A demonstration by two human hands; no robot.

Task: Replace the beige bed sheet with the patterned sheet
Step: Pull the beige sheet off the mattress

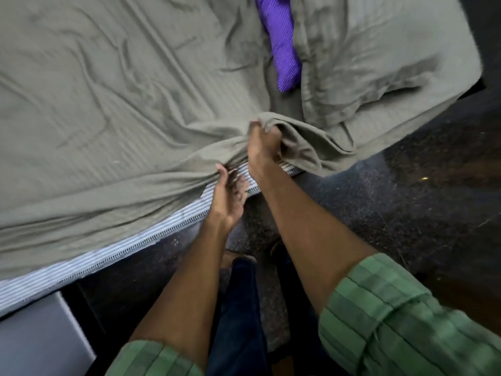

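The beige bed sheet covers the mattress, wrinkled, with its near edge lifted off the side. My right hand grips a bunched fold of the sheet near the bed's edge and holds it up. My left hand is just below, at the striped mattress side, palm turned up with fingers loosely spread, touching the sheet's hem; it is blurred. No patterned sheet is in view.
A beige pillow lies at the upper right of the bed. A purple textured cloth lies beside it. Dark speckled floor runs along the bed's right side. A grey panel stands at the lower left.
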